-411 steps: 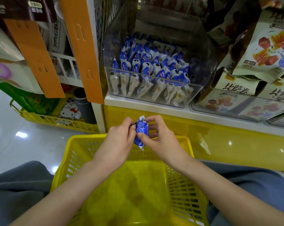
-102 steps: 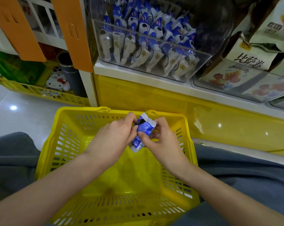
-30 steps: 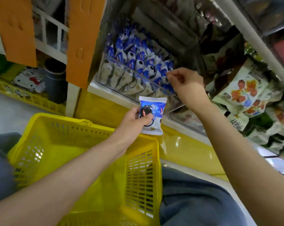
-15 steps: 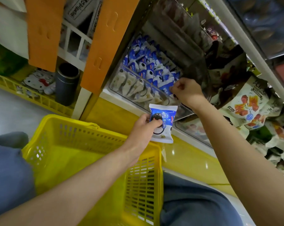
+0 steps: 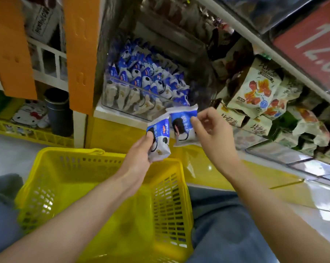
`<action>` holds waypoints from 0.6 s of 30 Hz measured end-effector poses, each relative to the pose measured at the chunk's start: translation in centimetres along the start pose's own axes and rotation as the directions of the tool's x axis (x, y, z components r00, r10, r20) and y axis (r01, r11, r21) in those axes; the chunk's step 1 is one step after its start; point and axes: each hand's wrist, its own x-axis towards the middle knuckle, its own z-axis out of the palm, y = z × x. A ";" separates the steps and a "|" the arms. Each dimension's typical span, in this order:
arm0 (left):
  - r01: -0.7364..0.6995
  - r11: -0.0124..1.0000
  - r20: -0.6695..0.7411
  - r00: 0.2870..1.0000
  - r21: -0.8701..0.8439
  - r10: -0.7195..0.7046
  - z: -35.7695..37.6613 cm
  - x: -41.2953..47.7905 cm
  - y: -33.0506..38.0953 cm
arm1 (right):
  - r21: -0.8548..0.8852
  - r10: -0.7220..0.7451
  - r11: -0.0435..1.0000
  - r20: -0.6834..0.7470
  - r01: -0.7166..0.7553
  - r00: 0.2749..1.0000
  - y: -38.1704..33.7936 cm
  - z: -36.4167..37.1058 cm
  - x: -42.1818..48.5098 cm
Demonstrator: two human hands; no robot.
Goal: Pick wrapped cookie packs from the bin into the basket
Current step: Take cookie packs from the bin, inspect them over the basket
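Now the left hand [image 5: 141, 151] grips one cookie pack [image 5: 160, 138] and the right hand [image 5: 212, 138] pinches, seemingly edgewise, a second pack [image 5: 182, 126], both near the yellow basket [image 5: 69, 155], ready for dropping.

Counts: 2 hands, left hand [image 5: 139, 149] and right hand [image 5: 211, 135]. 2 cookie packs out, one per hand: left pack [image 5: 160, 137], right pack [image 5: 183, 124]. 1 yellow basket [image 5: 69, 158] below both hands. 1 clear bin [image 5: 122, 97] beyond the hands, contents uncountable. 2 orange panels [image 5: 10, 48] [image 5: 80, 54] left of left hand.
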 end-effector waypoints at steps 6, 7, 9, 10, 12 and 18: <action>0.024 0.999 0.050 0.998 0.043 -0.026 -0.5 -0.6 -0.6 | 0.175 0.294 0.931 0.165 -0.321 0.941 2.2 3.1 -3.5; 0.048 0.998 0.053 0.997 0.045 -0.050 -0.6 -0.6 -0.6 | 0.252 0.338 0.888 0.211 -0.385 0.917 2.2 3.5 -3.9; 0.091 0.995 0.051 0.994 0.044 -0.094 -0.8 -0.7 -0.6 | 0.337 0.336 0.847 0.262 -0.412 0.905 2.1 4.1 -4.4; 0.101 0.994 0.055 0.993 0.047 -0.104 -0.8 -0.6 -0.6 | 0.354 0.309 0.848 0.274 -0.394 0.911 2.1 4.3 -4.6; 0.107 0.992 0.060 0.992 0.064 -0.111 -1.1 -0.5 -0.5 | 0.398 0.259 0.838 0.309 -0.372 0.915 2.1 4.4 -4.8; 0.035 0.976 0.102 0.993 0.216 -0.058 -1.5 -0.4 -0.6 | 0.337 0.235 0.866 0.378 -0.369 0.896 2.1 4.4 -4.7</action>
